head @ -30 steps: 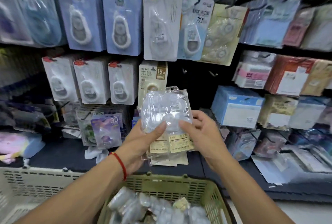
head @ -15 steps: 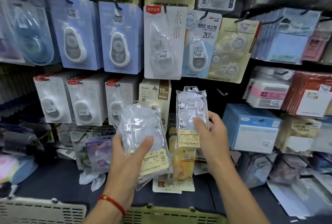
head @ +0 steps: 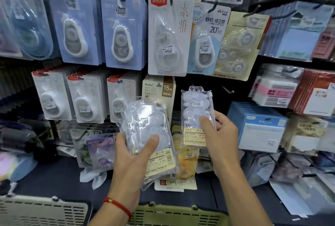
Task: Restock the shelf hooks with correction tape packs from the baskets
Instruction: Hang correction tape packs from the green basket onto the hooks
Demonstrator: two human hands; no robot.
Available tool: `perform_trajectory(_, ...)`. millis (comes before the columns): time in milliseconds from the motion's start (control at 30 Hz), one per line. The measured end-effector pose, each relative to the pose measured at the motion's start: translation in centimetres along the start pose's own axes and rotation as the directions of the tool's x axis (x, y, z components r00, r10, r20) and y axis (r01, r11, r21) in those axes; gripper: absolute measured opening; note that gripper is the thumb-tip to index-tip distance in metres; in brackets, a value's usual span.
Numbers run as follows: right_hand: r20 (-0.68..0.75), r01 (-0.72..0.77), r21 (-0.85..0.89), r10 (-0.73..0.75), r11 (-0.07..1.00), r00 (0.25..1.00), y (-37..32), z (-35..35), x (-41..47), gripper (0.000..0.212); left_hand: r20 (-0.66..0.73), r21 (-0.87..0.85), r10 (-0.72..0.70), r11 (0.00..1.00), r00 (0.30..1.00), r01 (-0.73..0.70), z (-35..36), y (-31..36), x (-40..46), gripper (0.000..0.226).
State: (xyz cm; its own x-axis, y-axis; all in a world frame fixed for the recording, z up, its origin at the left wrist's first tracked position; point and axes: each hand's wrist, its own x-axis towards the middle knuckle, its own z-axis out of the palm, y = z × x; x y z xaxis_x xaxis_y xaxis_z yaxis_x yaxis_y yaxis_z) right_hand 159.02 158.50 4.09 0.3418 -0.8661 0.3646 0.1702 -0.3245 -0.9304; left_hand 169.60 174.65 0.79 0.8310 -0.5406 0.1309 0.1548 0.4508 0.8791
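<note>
Holding one pack [head: 196,117] in right hand [head: 220,140], thumb pinching its lower half; left hand [head: 135,155] grips a stack [head: 150,135] w/ thumb across front. Prob light, slick, crinkly film, so hold low, hang hole above grip free for bare hook [head: 228,90]

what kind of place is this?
Most likely a stationery shop aisle: carded correction tape packs hang on shelf hooks, some bear price stickers, and a green basket sits below.

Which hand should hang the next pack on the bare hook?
Right, probably: the right hand holds a single pack raised just below-left of the bare hook; the left hand grips a lower stack.
</note>
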Motion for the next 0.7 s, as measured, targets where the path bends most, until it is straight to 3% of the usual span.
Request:
perform_trajectory(100, 0.043, -0.015, -0.095, 0.019, 0.995, 0.999, 0.8, 0.0, 0.8, 0.02, 0.003, 0.002, 0.016, 1.0, 1.0, -0.016, -0.1, -0.2, 0.0, 0.113)
perform_trajectory(233, 0.058, -0.106, -0.465, 0.15, 0.879, 0.987, 2.2, -0.5, 0.7, 0.057, 0.041, -0.017, 0.051, 0.999, 0.998, -0.05, -0.4, -0.4, 0.1, 0.113)
perform_trajectory(267, 0.045, -0.11, -0.499, 0.152, 0.86, 0.987, 2.5, -0.5, 0.2, 0.057, 0.044, -0.01, 0.069, 0.998, 0.997, -0.068, -0.5, -0.8, 0.2, 0.11)
perform_trajectory(333, 0.098, -0.112, -0.376, 0.159, 0.92, 0.982, 2.6, -0.2, -0.9, 0.038, 0.09, 0.006, 0.079, 0.997, 0.993, -0.08, -0.6, -1.2, 0.4, 0.082)
perform_trajectory(400, 0.279, -0.143, -0.154, 0.182, 0.978, 0.943, 2.5, 0.4, -1.9, 0.023, 0.119, 0.042, 0.064, 0.997, 0.991, -0.069, -0.6, -1.2, 0.3, 0.062)
perform_trajectory(467, 0.434, -0.118, -0.057, 0.131, 0.991, 0.891, 2.1, 1.0, -2.7, 0.026, 0.111, 0.055, 0.05, 0.997, 0.993, -0.056, -0.4, -1.5, 0.5, 0.06)
perform_trajectory(533, 0.496, -0.079, -0.041, 0.089, 0.996, 0.864, 2.0, 1.3, -3.2, 0.029, 0.053, 0.072, 0.042, 0.996, 0.998, -0.045, -0.2, -1.6, 0.6, 0.065)
perform_trajectory(700, 0.456, -0.1, 0.047, 0.068, 0.994, 0.887, 2.0, 1.3, -3.4, 0.023, 0.024, 0.021, -0.026, 0.999, 0.999, 0.026, -0.2, -1.3, 0.6, 0.065)
